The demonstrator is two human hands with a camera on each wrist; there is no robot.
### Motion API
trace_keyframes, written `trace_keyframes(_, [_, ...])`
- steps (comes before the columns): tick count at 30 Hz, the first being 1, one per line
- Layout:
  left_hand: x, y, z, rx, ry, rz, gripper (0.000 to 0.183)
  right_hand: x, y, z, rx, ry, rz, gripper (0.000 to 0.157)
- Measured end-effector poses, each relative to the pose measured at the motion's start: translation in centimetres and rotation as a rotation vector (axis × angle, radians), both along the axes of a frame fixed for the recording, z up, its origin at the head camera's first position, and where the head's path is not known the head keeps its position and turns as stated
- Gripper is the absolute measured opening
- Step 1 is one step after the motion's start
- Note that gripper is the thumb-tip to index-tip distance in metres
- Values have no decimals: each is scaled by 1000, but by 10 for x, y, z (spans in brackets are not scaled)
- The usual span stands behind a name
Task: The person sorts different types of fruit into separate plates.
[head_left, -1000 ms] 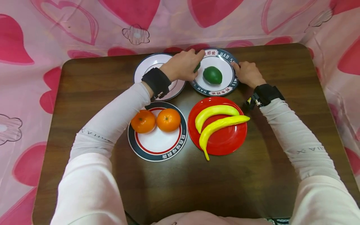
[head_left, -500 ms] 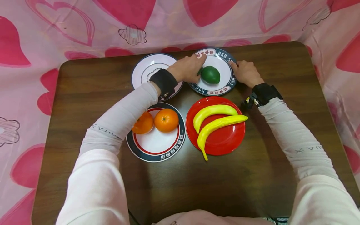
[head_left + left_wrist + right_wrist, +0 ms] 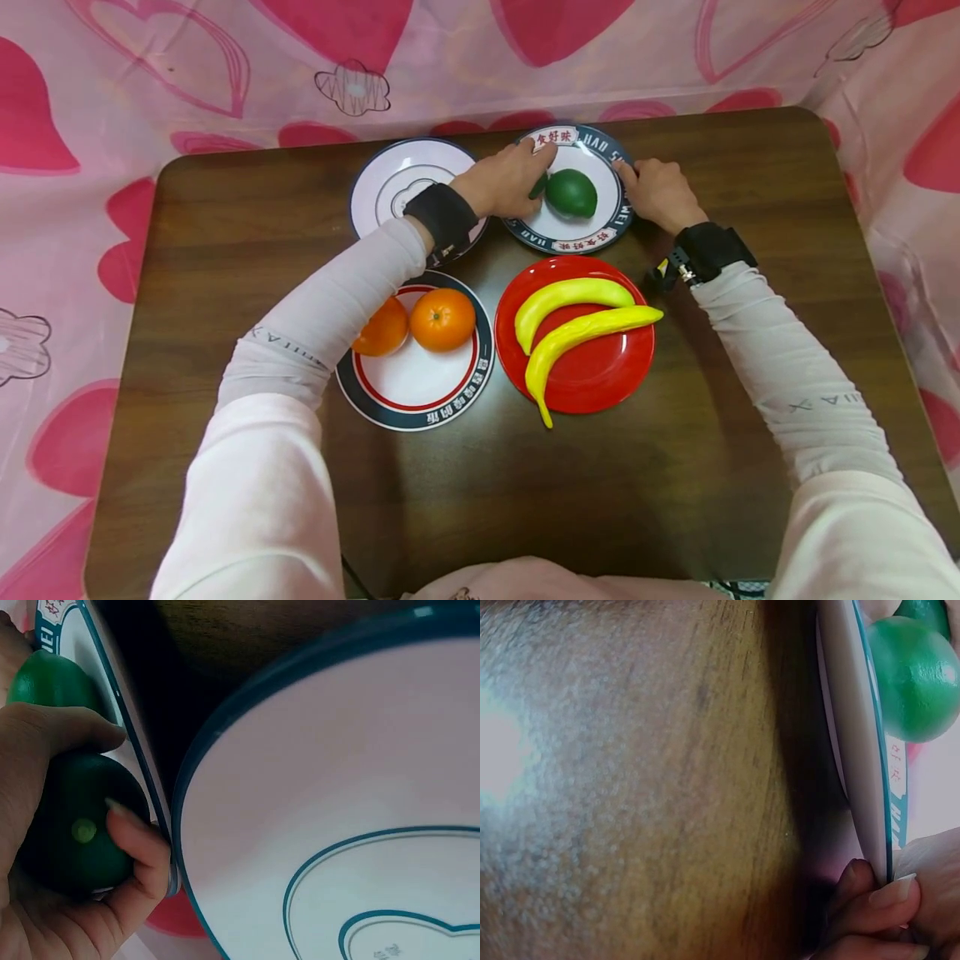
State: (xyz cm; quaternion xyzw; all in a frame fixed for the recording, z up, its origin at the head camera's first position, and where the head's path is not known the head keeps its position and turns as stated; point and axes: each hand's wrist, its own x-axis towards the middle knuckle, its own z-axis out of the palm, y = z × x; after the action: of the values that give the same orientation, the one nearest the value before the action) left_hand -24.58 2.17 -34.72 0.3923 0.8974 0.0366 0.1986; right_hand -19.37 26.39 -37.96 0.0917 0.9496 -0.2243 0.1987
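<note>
My left hand reaches over the left side of a blue-rimmed white plate at the back of the table. Its thumb and fingers curl round a dark green lime, mostly hidden by the hand in the head view. Just right of it, a second lime lies on the same plate. At the plate's right rim, my right hand pinches the edge. In the right wrist view, the fingers are under the rim and the thumb is on the upper side.
A white plate with a cloud outline stands back left, beneath my left wrist. In front are a plate with two oranges, one partly behind my sleeve, and a red plate with two bananas. A patterned curtain hangs behind.
My left hand has moved slightly right with its lime, further over the plate. The other lime has shifted a little to the right on the plate. My right hand stays on the rim.
</note>
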Motion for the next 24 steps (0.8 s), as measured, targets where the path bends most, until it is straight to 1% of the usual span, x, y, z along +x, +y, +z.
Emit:
trace_keyframes(6, [1,0,1,3,3,6,82,3,-1,-1,-1,16,1,80])
trace_keyframes(13, [3,-9,4,66,5,24,79,2,-5,0,-5,28,7,79])
trace_keyframes(17, [5,-20,8,127,17,23,76,1,-4,-1,-16,25,5,77])
trace_keyframes(21, [9,-36,15,212,20,20,72,1,0,-1,-24,16,14,78])
trace_keyframes(24, [14,-51,20,262,7,47,70,4,3,-1,-29,6,22,81])
